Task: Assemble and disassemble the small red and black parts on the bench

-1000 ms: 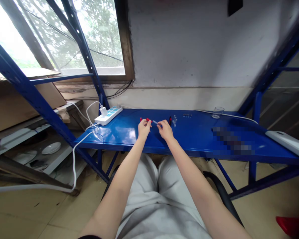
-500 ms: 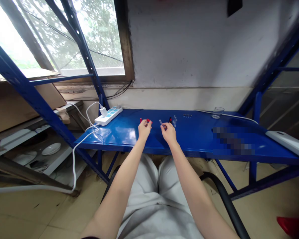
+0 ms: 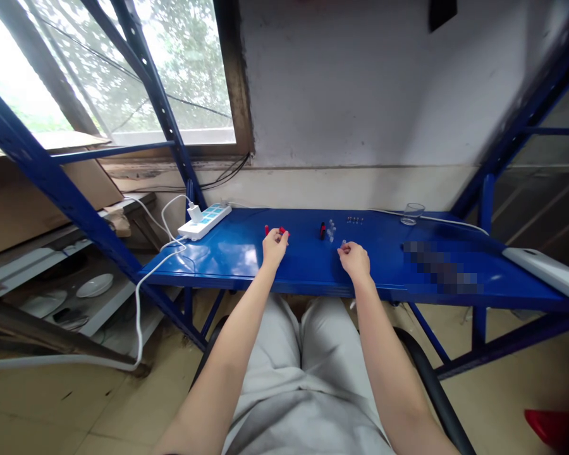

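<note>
My left hand (image 3: 274,246) rests on the blue metal shelf (image 3: 246,256), its fingers pinched on a small red piece (image 3: 282,231). Another red piece (image 3: 267,229) lies just left of it. My right hand (image 3: 354,258) sits further right on the shelf, its fingers curled round a small clear tube (image 3: 344,243). Between the hands, toward the back, stand a dark red-tipped piece (image 3: 322,230) and a few clear tubes (image 3: 331,230). A short row of tiny dark parts (image 3: 354,220) lies behind them.
A white power strip (image 3: 205,220) with a plugged charger and white cable lies at the shelf's back left. A clear glass (image 3: 413,213) stands at the back right, and a white flat device (image 3: 545,272) lies at the far right. Blue rack posts frame both sides.
My right hand has moved right along the shelf with the clear tube, away from my left hand. My left hand stays put on the red piece.
</note>
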`<state>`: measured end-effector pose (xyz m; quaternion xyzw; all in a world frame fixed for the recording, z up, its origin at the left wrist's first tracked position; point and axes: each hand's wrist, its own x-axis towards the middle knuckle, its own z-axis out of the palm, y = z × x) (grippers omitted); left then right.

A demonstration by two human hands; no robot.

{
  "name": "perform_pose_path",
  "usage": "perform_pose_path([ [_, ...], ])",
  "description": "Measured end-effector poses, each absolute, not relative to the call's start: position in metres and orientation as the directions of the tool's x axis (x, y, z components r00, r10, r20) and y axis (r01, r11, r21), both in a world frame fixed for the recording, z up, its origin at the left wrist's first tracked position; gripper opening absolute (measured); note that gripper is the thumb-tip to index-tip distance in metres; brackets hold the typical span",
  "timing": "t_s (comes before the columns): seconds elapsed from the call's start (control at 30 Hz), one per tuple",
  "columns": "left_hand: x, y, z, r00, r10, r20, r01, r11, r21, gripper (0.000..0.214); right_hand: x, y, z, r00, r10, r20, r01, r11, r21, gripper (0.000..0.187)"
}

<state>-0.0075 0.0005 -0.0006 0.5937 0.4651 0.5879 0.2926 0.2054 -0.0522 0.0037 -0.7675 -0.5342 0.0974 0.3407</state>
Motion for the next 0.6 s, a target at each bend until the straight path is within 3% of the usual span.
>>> perform_pose_path([
  [0.23, -0.007, 0.001, -0.002, -0.116, 0.904, 0.412, 0.202, -0.384, 0.901, 0.024, 0.210, -0.023, 0.001, 0.270, 0.934, 0.235, 0.793, -0.078, -0.604, 0.014],
  [0.6, -0.004, 0.002, -0.004, -0.060, 0.904, 0.422, 0.235, -0.398, 0.887, 0.021, 0.206, -0.013, -0.004, 0.296, 0.925, 0.238, 0.837, -0.131, -0.530, 0.019],
])
